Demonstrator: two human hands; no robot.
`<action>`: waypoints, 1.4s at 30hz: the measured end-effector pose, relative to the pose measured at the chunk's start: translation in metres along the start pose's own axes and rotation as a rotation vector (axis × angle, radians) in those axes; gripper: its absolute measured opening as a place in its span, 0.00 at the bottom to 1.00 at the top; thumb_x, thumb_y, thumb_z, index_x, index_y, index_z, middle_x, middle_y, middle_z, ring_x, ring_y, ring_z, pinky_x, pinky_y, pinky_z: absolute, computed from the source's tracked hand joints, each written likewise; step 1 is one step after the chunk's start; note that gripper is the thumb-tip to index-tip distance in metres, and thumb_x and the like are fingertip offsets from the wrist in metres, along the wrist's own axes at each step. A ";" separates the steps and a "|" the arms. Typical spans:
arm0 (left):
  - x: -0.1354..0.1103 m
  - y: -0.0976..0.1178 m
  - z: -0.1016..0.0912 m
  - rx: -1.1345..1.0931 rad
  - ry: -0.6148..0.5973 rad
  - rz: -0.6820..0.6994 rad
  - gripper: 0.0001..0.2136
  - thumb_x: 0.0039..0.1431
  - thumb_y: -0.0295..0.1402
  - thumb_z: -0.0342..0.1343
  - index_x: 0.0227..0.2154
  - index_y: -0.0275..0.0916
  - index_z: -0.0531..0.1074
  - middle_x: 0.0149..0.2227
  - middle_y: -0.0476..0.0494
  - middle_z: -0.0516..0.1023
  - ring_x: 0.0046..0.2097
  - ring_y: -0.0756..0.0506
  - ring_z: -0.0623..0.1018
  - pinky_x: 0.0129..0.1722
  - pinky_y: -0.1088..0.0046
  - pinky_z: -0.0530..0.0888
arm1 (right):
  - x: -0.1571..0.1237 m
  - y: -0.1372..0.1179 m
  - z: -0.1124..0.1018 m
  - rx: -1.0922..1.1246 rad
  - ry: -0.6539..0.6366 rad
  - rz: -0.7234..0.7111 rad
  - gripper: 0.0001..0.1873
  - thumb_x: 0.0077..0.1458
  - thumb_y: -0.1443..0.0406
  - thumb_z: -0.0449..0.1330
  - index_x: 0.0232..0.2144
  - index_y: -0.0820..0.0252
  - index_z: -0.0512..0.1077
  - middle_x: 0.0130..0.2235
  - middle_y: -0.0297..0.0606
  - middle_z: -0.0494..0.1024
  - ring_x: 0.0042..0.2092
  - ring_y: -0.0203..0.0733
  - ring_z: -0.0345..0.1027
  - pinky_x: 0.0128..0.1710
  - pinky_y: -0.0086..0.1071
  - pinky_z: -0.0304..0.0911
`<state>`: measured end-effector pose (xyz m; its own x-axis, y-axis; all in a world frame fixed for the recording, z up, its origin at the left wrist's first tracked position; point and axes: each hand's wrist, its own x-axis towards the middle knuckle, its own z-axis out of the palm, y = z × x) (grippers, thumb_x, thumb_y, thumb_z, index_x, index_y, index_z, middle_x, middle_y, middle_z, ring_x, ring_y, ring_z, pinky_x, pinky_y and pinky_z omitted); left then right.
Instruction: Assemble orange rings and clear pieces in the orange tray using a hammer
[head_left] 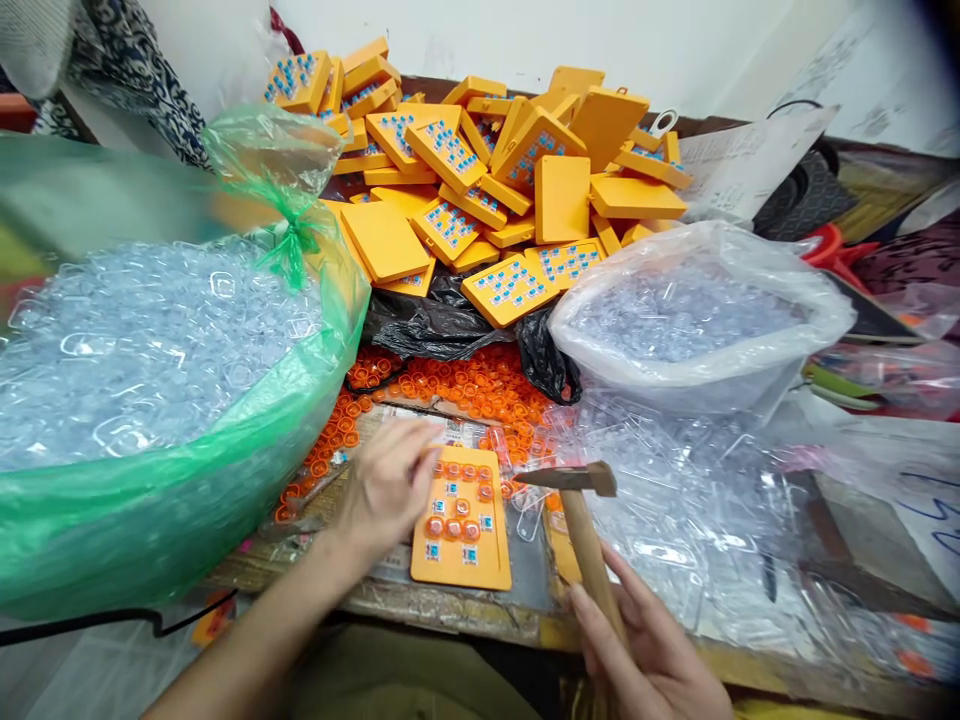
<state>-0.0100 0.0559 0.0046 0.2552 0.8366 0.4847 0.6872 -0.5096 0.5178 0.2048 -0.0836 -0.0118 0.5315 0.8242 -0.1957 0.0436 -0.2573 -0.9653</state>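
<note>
A yellow plastic panel [491,545] lies flat on the bench in front of me. Several clear orange caps [454,530] sit on it, among small blue-and-white parts [470,555] that have no cap over them. My left hand [390,480] is at the panel's upper left edge, its fingers curled together; what they hold, if anything, is hidden. To the right of the panel, my right hand [637,640] grips the wooden handle of a hammer [589,540]. The hammer's metal head is raised beside the panel's right edge, pointed end toward the left.
Yellow panels [562,200] are heaped against the wall. Loose orange caps [450,385] spread behind the work spot. A green bag [300,400] of clear plastic pieces bulges at left; a white bag [675,375] of them stands at right. Clear strips [675,490] cover the right side.
</note>
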 end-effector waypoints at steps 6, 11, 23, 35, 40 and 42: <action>0.058 -0.037 0.011 0.275 -0.205 -0.207 0.10 0.58 0.23 0.50 0.35 0.35 0.77 0.36 0.40 0.79 0.39 0.42 0.77 0.43 0.66 0.74 | 0.010 0.000 0.016 0.100 0.016 0.041 0.38 0.45 0.53 0.69 0.58 0.56 0.66 0.27 0.30 0.76 0.18 0.30 0.56 0.15 0.25 0.56; 0.065 -0.038 0.018 0.294 -0.286 -0.221 0.08 0.58 0.26 0.52 0.36 0.35 0.77 0.39 0.39 0.78 0.41 0.42 0.77 0.42 0.66 0.74 | 0.008 -0.002 0.016 0.146 0.006 0.071 0.38 0.46 0.54 0.69 0.58 0.58 0.65 0.25 0.30 0.74 0.19 0.31 0.56 0.17 0.25 0.56; 0.056 -0.022 0.000 0.193 -0.271 -0.242 0.10 0.61 0.27 0.50 0.41 0.33 0.75 0.38 0.39 0.81 0.39 0.43 0.79 0.42 0.64 0.75 | 0.009 -0.001 0.015 0.169 0.000 0.069 0.38 0.47 0.55 0.69 0.58 0.58 0.64 0.26 0.31 0.75 0.19 0.30 0.57 0.16 0.24 0.56; -0.042 -0.026 -0.019 0.023 -0.322 -0.144 0.14 0.62 0.27 0.44 0.38 0.33 0.77 0.38 0.36 0.77 0.40 0.42 0.79 0.38 0.67 0.77 | 0.004 0.017 0.009 -0.054 -0.058 -0.054 0.24 0.47 0.55 0.68 0.48 0.52 0.76 0.53 0.37 0.76 0.53 0.47 0.71 0.43 0.26 0.71; -0.052 -0.020 -0.018 -0.012 -0.208 -0.068 0.14 0.63 0.25 0.44 0.46 0.31 0.72 0.40 0.35 0.76 0.42 0.43 0.78 0.42 0.69 0.76 | 0.001 0.024 -0.001 -0.158 -0.097 -0.185 0.23 0.48 0.58 0.68 0.48 0.52 0.77 0.52 0.37 0.77 0.51 0.47 0.73 0.53 0.28 0.64; -0.056 -0.011 -0.023 -0.094 -0.170 -0.047 0.16 0.63 0.24 0.47 0.52 0.35 0.68 0.44 0.37 0.76 0.46 0.45 0.76 0.46 0.71 0.75 | -0.005 0.021 -0.002 -0.179 -0.084 -0.237 0.23 0.47 0.59 0.68 0.47 0.53 0.77 0.50 0.37 0.78 0.49 0.48 0.74 0.53 0.30 0.64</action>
<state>-0.0473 0.0101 -0.0116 0.3412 0.8776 0.3368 0.6364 -0.4794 0.6043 0.2043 -0.0940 -0.0305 0.4170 0.9088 0.0107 0.3103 -0.1313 -0.9415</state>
